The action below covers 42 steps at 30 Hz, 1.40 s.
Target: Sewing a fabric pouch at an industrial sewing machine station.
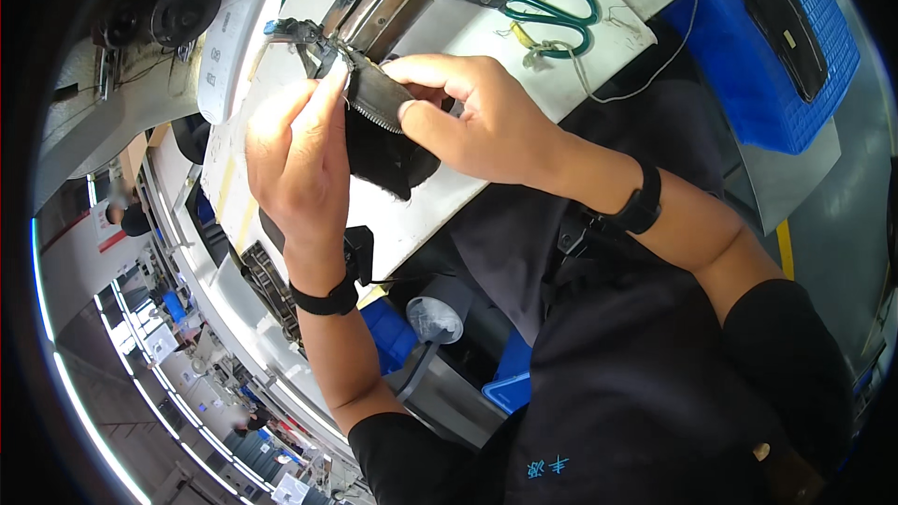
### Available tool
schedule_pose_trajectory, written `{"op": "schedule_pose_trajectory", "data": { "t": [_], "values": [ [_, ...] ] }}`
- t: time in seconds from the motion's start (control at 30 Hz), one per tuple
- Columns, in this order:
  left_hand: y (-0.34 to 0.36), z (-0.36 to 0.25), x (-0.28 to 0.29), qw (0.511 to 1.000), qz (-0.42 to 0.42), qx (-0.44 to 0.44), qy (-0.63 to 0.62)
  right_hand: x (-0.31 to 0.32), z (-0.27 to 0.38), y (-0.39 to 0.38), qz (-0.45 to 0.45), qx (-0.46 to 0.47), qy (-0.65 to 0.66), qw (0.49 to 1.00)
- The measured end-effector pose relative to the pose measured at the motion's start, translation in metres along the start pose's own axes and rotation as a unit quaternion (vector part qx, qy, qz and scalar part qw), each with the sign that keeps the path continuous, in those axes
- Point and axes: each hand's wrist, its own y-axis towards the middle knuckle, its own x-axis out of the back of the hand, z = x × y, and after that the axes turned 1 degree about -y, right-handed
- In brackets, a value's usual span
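The fabric piece point(379, 145) lies on the table point(486, 37) between both hands, scissors point(547, 11) behind, apparently untouched.

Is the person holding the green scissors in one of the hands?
No, the green scissors lie alone on the white table, while the left hand and the right hand hold a black fabric piece.

White control panel point(227, 42), machine's left

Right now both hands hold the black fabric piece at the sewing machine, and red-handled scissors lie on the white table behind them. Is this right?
Not quite: the head view shows the scissors have green handles, not red. Otherwise correct: the left hand and right hand hold the black fabric piece at the sewing machine on the white table.
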Motion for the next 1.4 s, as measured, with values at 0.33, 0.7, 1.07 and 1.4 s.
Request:
{"op": "schedule_pose_trajectory", "data": {
  "t": [0.33, 0.7, 1.07, 1.4],
  "values": [
    [0.004, 0.008, 0.004, 0.995, 0.011, 0.068, -0.072, -0.006, -0.002, 0.01, -0.039, -0.046, 0.065, 0.996],
    [0.005, 0.003, 0.0, 0.98, 0.012, 0.155, -0.121, -0.009, -0.001, 0.025, -0.066, -0.04, 0.05, 0.996],
    [0.008, -0.008, 0.0, 0.999, 0.006, 0.01, 0.042, 0.0, -0.003, 0.021, -0.034, -0.015, 0.022, 0.999],
    [0.023, -0.023, 0.004, 0.981, 0.061, -0.016, 0.181, 0.001, -0.004, 0.019, -0.04, 0.018, 0.018, 0.999]
  ]
}}
